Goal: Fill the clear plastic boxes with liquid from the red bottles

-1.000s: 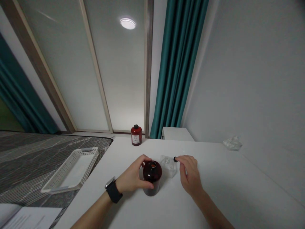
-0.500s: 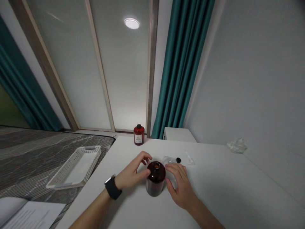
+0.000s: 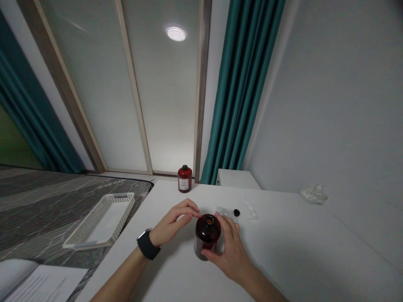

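A dark red-brown bottle (image 3: pixel 208 230) with an uncapped neck stands upright on the white table (image 3: pixel 201 285). My right hand (image 3: pixel 230 251) wraps round its right side, thumb across the front and fingers behind. My left hand (image 3: pixel 174 223), with a black watch (image 3: pixel 147 244) on the wrist, is to the left of the bottle. Its fingers stretch out and the fingertips are close to the bottle's shoulder; whether they touch it I cannot tell. Just behind the right hand are a small black cap (image 3: pixel 236 213) and a clear plastic packet (image 3: pixel 223 209).
A capped red bottle (image 3: pixel 184 179) with a white label stands near the far edge. Clear plastic pieces lie at right (image 3: pixel 251 210), with crumpled plastic (image 3: pixel 314 194) farther off. A white basket (image 3: pixel 91 243) and an open book (image 3: pixel 53 281) sit on the left.
My right hand has closed round the bottle, its thumb now across the front. My left hand has come away slightly, its thumb off the bottle.
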The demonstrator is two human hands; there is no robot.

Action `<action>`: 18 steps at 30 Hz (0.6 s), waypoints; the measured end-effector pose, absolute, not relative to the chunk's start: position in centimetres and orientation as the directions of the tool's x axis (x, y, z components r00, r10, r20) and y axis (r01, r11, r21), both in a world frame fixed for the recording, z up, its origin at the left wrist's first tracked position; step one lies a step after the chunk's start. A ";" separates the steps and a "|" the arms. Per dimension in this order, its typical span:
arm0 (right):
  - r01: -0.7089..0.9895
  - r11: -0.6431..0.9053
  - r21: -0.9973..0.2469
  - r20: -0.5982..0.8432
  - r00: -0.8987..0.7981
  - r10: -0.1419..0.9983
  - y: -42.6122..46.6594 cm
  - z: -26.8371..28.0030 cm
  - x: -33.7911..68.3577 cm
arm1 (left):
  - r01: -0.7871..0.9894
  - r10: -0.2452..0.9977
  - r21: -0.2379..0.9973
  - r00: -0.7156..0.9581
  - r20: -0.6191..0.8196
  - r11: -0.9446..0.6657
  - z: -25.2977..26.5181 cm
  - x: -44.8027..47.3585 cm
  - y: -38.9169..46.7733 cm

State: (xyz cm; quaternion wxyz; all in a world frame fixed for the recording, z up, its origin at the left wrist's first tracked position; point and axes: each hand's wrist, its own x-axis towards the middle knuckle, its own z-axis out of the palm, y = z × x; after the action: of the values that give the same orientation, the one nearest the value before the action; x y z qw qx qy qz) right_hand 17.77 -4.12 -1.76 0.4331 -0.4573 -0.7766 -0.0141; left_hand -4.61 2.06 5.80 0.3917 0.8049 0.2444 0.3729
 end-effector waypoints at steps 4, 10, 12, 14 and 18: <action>0.714 0.582 -0.389 0.658 -0.227 0.718 -4.5 -1.4 18.3 | 0.114 0.697 0.801 0.576 0.428 -0.587 5.0 -4.1 2.3; 0.710 0.550 -0.440 0.641 -0.181 0.746 -5.7 -2.1 20.3 | 0.293 0.780 0.771 0.493 0.386 -0.566 2.3 -2.3 3.7; 0.708 0.534 -0.463 0.634 -0.157 0.757 -6.1 -2.3 21.2 | 0.325 0.753 0.736 0.547 0.365 -0.593 1.6 -1.6 4.2; 0.710 0.514 -0.480 0.619 -0.140 0.772 -6.6 -2.3 22.2 | 0.346 0.720 0.699 0.601 0.347 -0.626 1.2 -0.7 4.7; 0.731 0.500 -0.465 0.623 -0.131 0.771 -7.2 -2.3 24.2 | 0.351 0.648 0.634 0.691 0.321 -0.689 1.0 1.0 6.0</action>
State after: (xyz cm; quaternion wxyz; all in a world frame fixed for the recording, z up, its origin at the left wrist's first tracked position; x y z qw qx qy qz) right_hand 24.17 -7.25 -2.30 0.4301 -0.4994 -0.7517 0.0233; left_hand 1.04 5.99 0.98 0.2734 0.8779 0.2845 0.2714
